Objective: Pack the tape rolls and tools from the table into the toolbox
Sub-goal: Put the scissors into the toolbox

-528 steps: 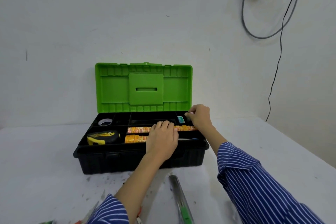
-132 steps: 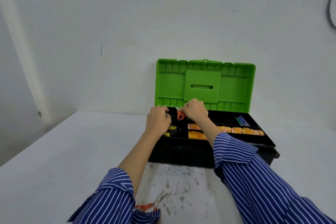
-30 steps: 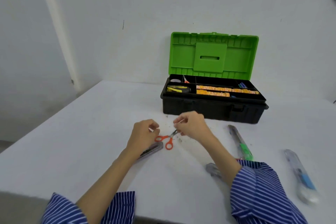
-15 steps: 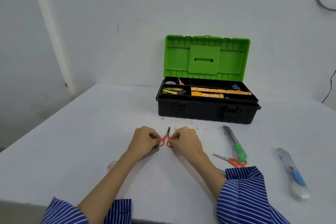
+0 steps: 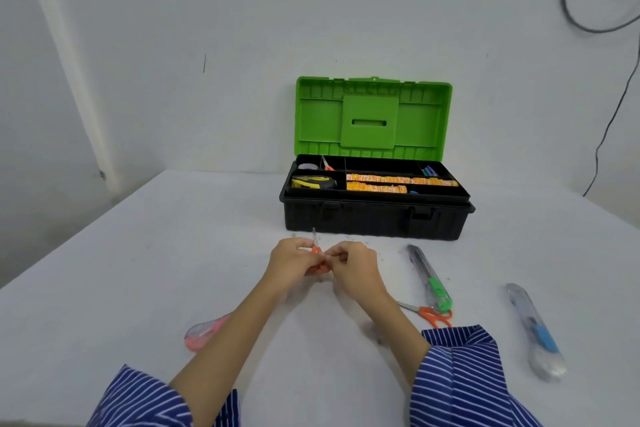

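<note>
Fingers of left hand (image 5: 294,258) and right hand (image 5: 353,262) curled together on small orange scissors (image 5: 316,251), now lifted from table, blade tip upward; exact grip probably hidden. Toolbox (image 5: 375,218) open beyond fingertips. Next: carry scissors into tray.

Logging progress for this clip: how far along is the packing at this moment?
Partly done. The open toolbox already holds a tape measure, a tape roll, small scissors and orange strips. Both hands, left hand and right hand, grip orange scissors. Still on the table: green cutter, another scissors, blue cutter, pink cutter.
</note>
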